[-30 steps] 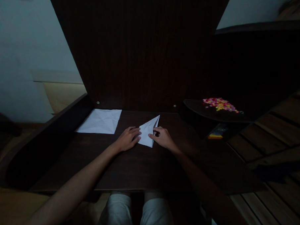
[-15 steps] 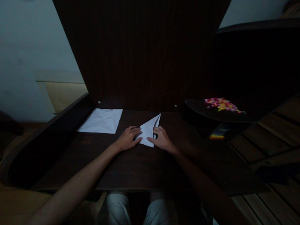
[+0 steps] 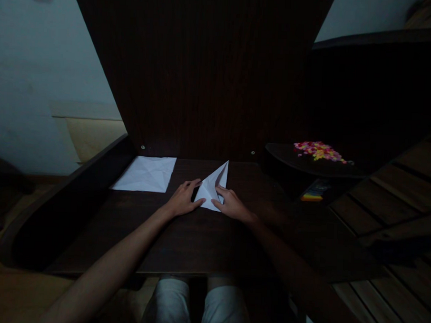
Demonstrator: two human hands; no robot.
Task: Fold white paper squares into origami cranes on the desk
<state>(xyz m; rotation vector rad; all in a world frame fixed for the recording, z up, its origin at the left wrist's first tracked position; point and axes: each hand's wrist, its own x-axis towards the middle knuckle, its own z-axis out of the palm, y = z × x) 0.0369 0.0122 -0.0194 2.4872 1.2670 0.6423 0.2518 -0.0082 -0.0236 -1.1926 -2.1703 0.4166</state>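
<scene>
A white sheet of folded paper (image 3: 210, 186) lies on the dark desk in front of me, its tall point up and away to the right. Along its right side a flap stands partly raised, leaving a shadowed gap. My left hand (image 3: 182, 199) rests at the paper's left edge, thumb and fingers spread, with the thumb touching the lower left corner. On the other side my right hand (image 3: 233, 205) has its fingers in the gap of the flap and its thumb on the lower front, gripping the paper between them.
A creased white square sheet (image 3: 146, 173) lies at the back left of the desk (image 3: 193, 246). On the curved shelf (image 3: 283, 154) at right is a pile of small pink, red and yellow pieces (image 3: 319, 151). Raised side panels (image 3: 67, 193) and a tall back panel (image 3: 205, 75) bound the desk.
The right hand's fingers have shifted slightly left within the fold, and the flap has opened wider. The paper's tip has moved a little left. My left hand has barely moved.
</scene>
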